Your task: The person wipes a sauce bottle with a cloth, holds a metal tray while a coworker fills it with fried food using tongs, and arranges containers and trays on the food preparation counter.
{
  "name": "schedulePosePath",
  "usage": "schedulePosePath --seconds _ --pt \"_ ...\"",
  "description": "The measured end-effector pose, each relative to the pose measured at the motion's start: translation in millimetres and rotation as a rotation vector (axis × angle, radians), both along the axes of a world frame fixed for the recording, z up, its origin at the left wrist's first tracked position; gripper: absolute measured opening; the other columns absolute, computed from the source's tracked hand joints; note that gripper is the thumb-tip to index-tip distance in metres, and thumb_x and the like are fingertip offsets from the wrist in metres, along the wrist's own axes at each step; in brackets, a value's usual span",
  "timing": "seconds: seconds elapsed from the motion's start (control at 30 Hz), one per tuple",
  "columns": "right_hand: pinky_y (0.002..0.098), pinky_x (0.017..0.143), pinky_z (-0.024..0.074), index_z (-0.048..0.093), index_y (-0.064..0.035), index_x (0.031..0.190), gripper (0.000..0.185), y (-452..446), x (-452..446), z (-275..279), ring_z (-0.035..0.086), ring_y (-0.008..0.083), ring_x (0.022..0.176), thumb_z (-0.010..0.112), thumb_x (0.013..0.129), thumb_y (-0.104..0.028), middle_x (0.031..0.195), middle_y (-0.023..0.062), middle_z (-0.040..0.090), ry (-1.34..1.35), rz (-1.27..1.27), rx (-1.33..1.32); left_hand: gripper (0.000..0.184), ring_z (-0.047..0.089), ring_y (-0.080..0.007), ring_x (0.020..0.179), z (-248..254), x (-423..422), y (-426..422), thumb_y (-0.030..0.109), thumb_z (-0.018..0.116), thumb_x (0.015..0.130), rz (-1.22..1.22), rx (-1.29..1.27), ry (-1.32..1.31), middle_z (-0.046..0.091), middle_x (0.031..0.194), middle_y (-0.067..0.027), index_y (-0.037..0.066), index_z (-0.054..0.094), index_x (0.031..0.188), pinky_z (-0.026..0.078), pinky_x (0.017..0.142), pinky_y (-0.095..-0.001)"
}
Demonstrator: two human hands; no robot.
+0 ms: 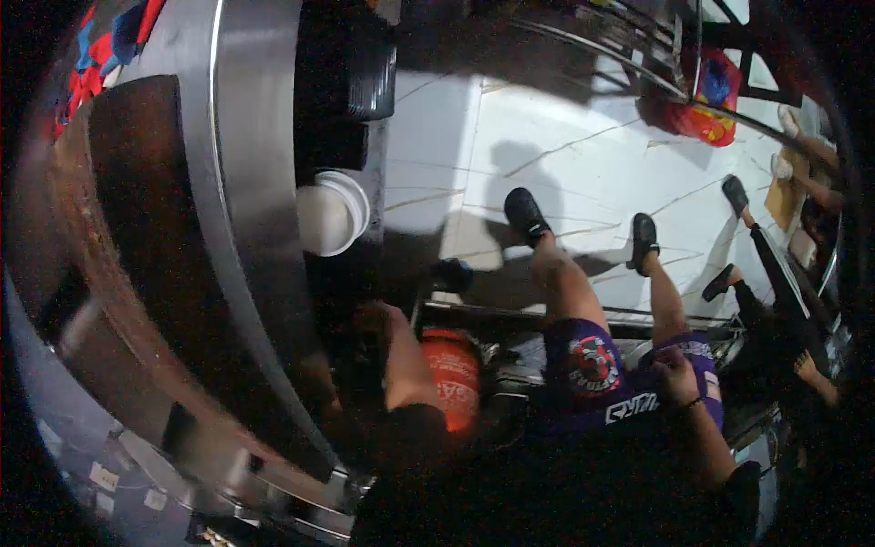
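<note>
My left hand (375, 319) reaches into the dark space beside the metal counter, near an orange-red bucket-like container (450, 378) with white lettering. Shadow hides its fingers, so I cannot tell what they touch. Over my purple shorts (583, 374) is my right hand (676, 376), its fingers curled in; whether anything is inside them is hidden. A dark band circles that wrist. My legs stretch out, with black shoes (526, 217) on the white floor.
A steel counter edge (260, 137) curves along the left. Beside it stands a white tub (333, 214), with stacked black containers (372, 77) above it. Metal racks (592, 46) and a red bag (711, 105) are at the top right. Other people's legs (775, 260) show at right.
</note>
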State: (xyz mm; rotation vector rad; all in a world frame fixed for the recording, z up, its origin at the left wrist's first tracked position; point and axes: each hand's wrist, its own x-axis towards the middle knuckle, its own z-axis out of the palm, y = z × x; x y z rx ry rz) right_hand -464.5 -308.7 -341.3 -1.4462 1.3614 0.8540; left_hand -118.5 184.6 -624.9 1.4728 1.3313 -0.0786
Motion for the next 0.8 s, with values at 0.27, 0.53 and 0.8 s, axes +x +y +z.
schedulePosePath --seconds 0.27,0.53,0.8 --pt "0.0264 0.065 0.0444 0.053 -0.0027 0.094 0.015 4 3 0 0.056 0.0139 0.072 0.053 0.079 -0.002 0.075 0.0049 0.056 -0.078 -0.101 0.037 0.034 0.059 -0.0265 0.086 18 6 88 0.028 0.052 0.084 0.408 -0.339 -0.036 0.061 0.096 -0.0114 0.004 0.054 0.108 0.051 0.073 -0.0369" --pt "0.026 0.066 0.0429 0.051 -0.0058 0.097 0.019 -2 19 4 0.049 0.011 0.073 0.058 0.082 -0.016 0.08 0.0012 0.053 -0.068 -0.039 0.079 0.03 0.05 -0.0295 0.103 22 41 107 0.024 0.049 0.085 0.133 -0.421 -0.037 0.054 0.112 -0.0157 0.003 0.053 0.107 0.047 0.083 -0.0434" --pt "0.0262 0.07 0.0431 0.049 -0.0041 0.098 0.019 -5 -13 -16 0.05 0.0121 0.077 0.057 0.082 -0.01 0.082 0.0027 0.053 -0.178 0.084 0.034 0.028 0.055 -0.0229 0.097 -13 65 90 0.025 0.049 0.086 -0.028 -0.45 -0.018 0.057 0.107 -0.0107 0.007 0.057 0.107 0.047 0.084 -0.0358"
